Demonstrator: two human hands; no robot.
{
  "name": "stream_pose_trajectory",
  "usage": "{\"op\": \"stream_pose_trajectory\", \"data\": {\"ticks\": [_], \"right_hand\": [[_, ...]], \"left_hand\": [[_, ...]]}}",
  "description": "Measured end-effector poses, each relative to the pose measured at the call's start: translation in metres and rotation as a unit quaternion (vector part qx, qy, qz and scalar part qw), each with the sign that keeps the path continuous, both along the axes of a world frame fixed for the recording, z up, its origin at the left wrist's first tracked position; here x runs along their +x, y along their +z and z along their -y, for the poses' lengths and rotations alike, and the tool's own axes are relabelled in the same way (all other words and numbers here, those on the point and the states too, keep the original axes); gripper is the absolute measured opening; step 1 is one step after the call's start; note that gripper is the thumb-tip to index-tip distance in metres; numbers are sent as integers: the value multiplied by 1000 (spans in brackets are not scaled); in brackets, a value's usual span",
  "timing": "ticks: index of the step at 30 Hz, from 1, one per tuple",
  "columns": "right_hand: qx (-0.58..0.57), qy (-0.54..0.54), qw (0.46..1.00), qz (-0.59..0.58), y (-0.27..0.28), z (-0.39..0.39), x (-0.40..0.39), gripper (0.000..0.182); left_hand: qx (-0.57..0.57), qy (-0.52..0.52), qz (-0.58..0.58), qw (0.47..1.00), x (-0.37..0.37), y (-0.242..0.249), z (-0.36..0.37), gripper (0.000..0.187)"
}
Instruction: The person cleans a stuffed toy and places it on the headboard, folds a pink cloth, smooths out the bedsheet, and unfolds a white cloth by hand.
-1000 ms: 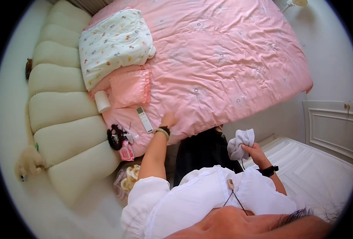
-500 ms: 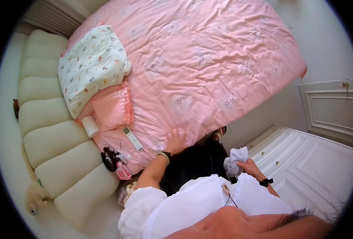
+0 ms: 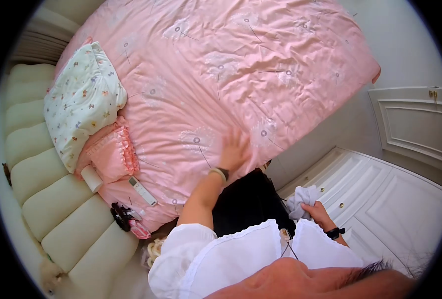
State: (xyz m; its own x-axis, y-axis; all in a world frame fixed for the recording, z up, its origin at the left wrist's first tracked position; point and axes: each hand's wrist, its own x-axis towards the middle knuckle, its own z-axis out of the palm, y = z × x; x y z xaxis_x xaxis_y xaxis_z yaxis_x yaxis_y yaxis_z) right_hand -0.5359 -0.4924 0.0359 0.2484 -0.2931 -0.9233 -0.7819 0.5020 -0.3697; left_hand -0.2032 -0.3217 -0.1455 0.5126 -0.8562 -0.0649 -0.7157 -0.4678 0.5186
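My left hand [image 3: 235, 151] lies on the pink bedspread [image 3: 181, 70] near the bed's front edge, fingers stretched out and slightly blurred. Creases in the fabric run away from it. In my right hand [image 3: 316, 211] is a crumpled light grey cloth [image 3: 300, 199], gripped at my right side beside the white cabinet. The cloth's exact kind is hard to make out. To the left on the bed lie a white remote control [image 3: 143, 191], a small pink ruffled pillow [image 3: 112, 155] and a white roll [image 3: 91, 179].
A patterned white quilt [image 3: 84, 102] lies folded against the cream padded headboard [image 3: 41, 192]. Dark items and a pink packet [image 3: 140, 229] sit at the bed's near corner. A white drawer cabinet [image 3: 365, 194] stands at my right, with a white door panel [image 3: 413, 124] beyond.
My left hand has slid right and away from me along the bedspread, pulling new creases. My view has shifted right. The right hand still holds the grey cloth, now slightly lower.
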Motion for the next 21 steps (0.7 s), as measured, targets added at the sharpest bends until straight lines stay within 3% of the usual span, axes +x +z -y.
{"op": "stream_pose_trajectory", "data": {"ticks": [1, 4, 5, 6, 8, 11, 13, 15, 16, 17, 21], "right_hand": [[10, 11, 1000, 8, -1, 3, 5, 37], [28, 40, 997, 58, -6, 17, 16, 36], [26, 46, 996, 71, -6, 25, 18, 36], [25, 50, 995, 82, -4, 33, 21, 36], [30, 46, 994, 94, -5, 43, 19, 37], [18, 17, 996, 88, -13, 59, 6, 38], [3, 3, 998, 57, -17, 68, -12, 40], [-11, -29, 999, 44, -24, 74, -27, 41], [-11, -43, 998, 39, -27, 75, -31, 41], [1, -46, 998, 48, -33, 77, -33, 41], [41, -55, 995, 73, -39, 87, -28, 41]], "left_hand": [[25, -69, 13, 997, -25, -5, -2, 61], [-67, -273, -135, 950, -47, 32, -10, 57], [89, -305, -129, 939, -27, 46, 16, 55], [40, -242, -125, 961, -5, 40, 27, 56], [-65, 1, 6, 998, 62, 11, 35, 59], [36, 340, 92, 935, 165, -9, 62, 63], [118, 420, 94, 895, 181, -13, 93, 65], [135, 270, 123, 946, 150, -21, 136, 67], [6, 178, 128, 976, 122, -68, 152, 65], [70, 48, 197, 977, 75, -43, 176, 61], [1, -151, -15, 988, -68, -10, 197, 68]]}}
